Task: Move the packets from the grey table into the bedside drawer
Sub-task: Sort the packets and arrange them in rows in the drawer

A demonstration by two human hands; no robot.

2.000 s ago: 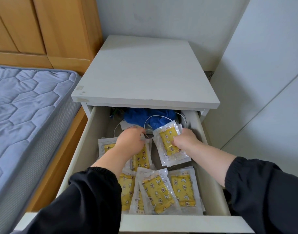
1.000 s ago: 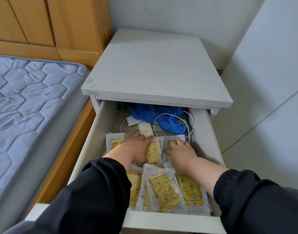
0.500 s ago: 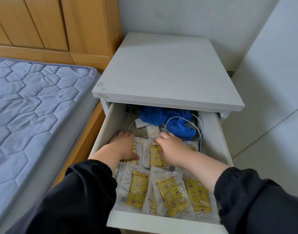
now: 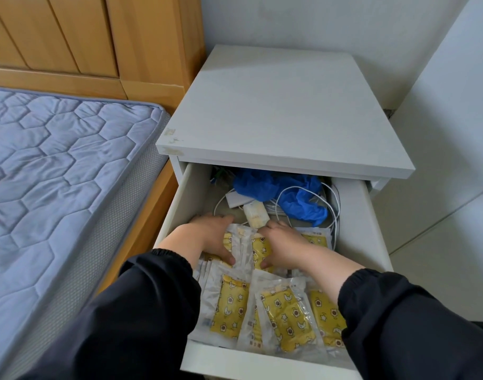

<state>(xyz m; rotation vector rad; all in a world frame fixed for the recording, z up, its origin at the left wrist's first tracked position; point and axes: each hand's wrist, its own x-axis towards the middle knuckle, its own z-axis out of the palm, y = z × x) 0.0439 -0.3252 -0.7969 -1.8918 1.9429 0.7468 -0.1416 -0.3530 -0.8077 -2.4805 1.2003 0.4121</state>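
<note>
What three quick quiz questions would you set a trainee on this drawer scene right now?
1. True or false: the drawer is pushed shut.
2. The left hand and right hand both rest on: A) yellow packets, B) a pillow, C) a laptop.
3. Fill in: the crumpled material at the back of the drawer is ___ in colour.
Key: 1 false; 2 A; 3 blue.

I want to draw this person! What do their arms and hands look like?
Both arms wear long, loose black sleeves, the left sleeve and the right sleeve. Each ends in a gathered, stretchy cuff partway up the forearm. The left hand and right hand are bare: no gloves, and no rings or watch show.
</note>
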